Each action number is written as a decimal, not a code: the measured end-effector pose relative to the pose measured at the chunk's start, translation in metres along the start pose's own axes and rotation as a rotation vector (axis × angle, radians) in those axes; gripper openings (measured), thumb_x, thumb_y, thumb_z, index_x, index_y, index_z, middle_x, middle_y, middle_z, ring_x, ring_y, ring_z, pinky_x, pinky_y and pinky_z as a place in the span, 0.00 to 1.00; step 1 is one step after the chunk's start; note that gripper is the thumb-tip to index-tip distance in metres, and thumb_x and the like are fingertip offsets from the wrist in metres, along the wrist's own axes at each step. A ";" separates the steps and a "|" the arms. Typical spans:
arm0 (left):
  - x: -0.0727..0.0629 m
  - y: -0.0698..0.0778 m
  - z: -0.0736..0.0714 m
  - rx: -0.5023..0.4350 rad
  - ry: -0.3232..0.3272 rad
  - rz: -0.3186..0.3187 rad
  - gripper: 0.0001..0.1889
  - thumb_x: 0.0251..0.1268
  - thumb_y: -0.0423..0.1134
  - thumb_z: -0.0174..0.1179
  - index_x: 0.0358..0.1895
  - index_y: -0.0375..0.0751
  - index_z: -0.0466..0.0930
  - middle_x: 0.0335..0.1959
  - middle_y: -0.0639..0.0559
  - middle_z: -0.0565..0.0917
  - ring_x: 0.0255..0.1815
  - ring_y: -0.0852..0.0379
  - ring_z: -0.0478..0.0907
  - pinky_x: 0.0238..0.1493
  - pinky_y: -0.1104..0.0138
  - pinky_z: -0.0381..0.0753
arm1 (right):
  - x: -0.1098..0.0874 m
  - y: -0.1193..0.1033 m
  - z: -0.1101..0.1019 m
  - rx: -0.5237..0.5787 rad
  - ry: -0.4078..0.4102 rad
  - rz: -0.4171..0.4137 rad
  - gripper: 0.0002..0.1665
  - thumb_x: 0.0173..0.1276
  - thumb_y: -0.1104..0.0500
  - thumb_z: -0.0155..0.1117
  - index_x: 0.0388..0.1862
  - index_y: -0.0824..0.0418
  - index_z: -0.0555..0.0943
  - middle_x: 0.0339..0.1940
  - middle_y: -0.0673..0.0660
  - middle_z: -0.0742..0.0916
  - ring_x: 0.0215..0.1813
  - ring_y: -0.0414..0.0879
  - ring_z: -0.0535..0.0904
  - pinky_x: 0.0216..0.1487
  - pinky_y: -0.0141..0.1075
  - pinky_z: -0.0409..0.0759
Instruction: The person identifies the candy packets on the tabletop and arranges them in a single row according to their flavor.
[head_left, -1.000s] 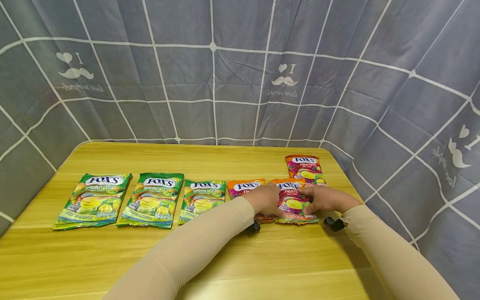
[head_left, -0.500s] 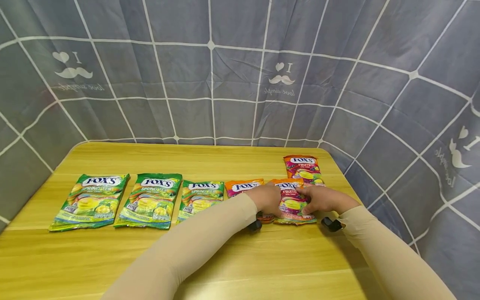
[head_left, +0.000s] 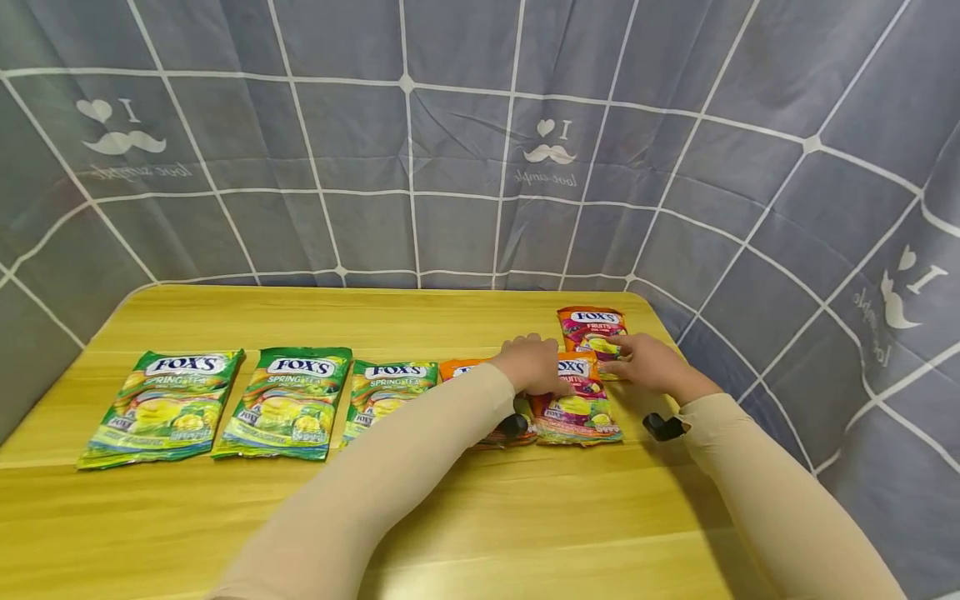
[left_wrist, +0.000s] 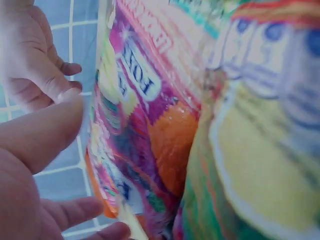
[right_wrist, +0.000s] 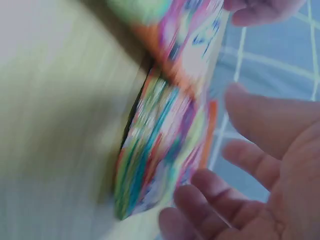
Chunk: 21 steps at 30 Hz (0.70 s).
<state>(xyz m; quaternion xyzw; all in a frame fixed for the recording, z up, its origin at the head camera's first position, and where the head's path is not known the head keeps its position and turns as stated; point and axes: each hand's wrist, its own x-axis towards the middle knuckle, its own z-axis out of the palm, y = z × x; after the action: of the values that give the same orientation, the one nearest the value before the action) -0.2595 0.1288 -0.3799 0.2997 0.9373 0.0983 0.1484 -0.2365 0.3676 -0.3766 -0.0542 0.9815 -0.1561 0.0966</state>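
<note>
My left hand (head_left: 531, 365) hovers over the front orange-and-purple Fox's Fruits candy bag (head_left: 576, 412), fingers spread and holding nothing. Another Fruits bag (head_left: 459, 367) lies partly hidden under the left forearm. At the back right is a third Fruits bag (head_left: 588, 327), its lower part overlapped by the fingertips of my right hand (head_left: 656, 367). In the right wrist view that hand's fingers (right_wrist: 240, 160) are loosely bent beside a bag's edge (right_wrist: 155, 145), with no grip on it. The left wrist view has a Fruits bag (left_wrist: 150, 115) past the left thumb and fingers.
To the left, green Fox's Spring Tea bags lie in a row: one at far left (head_left: 161, 407), one beside it (head_left: 283, 402), and one (head_left: 390, 387) partly behind the left sleeve. A grey checked curtain (head_left: 450, 167) surrounds the wooden table (head_left: 465, 517).
Both hands have lifted off the front Fruits bag and shifted toward the back. The right hand now reaches to the back bag. The head view has turned slightly right.
</note>
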 end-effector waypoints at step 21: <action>0.043 0.007 0.010 -0.207 -0.029 -0.014 0.28 0.87 0.52 0.44 0.84 0.59 0.60 0.84 0.59 0.65 0.84 0.44 0.62 0.84 0.37 0.52 | 0.030 0.040 0.007 0.006 -0.020 0.118 0.41 0.84 0.51 0.53 0.86 0.65 0.53 0.79 0.78 0.67 0.80 0.75 0.63 0.79 0.66 0.62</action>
<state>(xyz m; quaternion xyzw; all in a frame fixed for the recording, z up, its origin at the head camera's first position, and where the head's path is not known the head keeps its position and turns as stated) -0.2855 0.1609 -0.3966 0.2776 0.9220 0.1891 0.1927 -0.2674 0.3997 -0.4008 0.0025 0.9815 -0.1527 0.1155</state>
